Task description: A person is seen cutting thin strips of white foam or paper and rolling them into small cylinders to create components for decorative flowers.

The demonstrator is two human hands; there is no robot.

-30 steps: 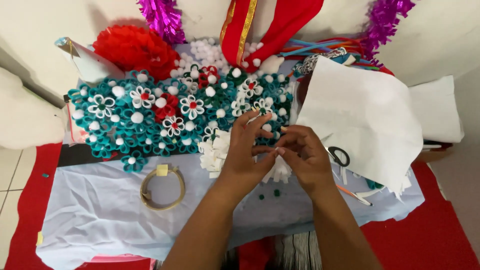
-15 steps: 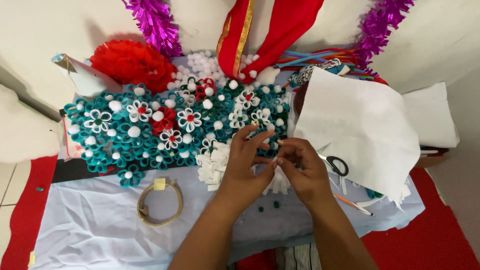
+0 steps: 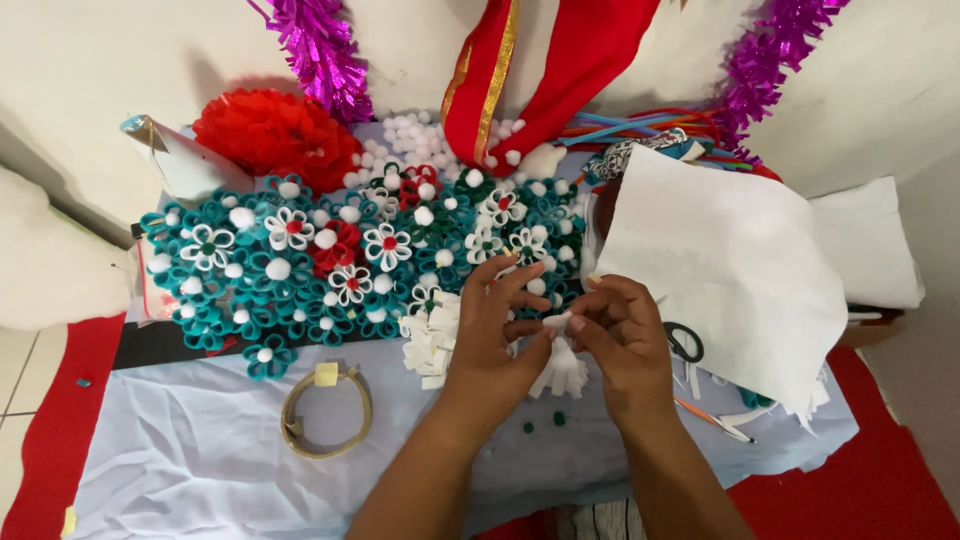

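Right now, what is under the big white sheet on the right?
Black scissor handles poke out from under the white sheet, with thin sticks near its lower edge. Anything deeper underneath is covered.

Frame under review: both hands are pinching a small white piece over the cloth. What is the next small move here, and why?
Probably keep pinching and fold the white piece tighter. The left hand and right hand meet on it at the fingertips, just above a fringed white piece on the pale cloth. A pile of white pieces lies beside the left hand, so it may go there afterwards.
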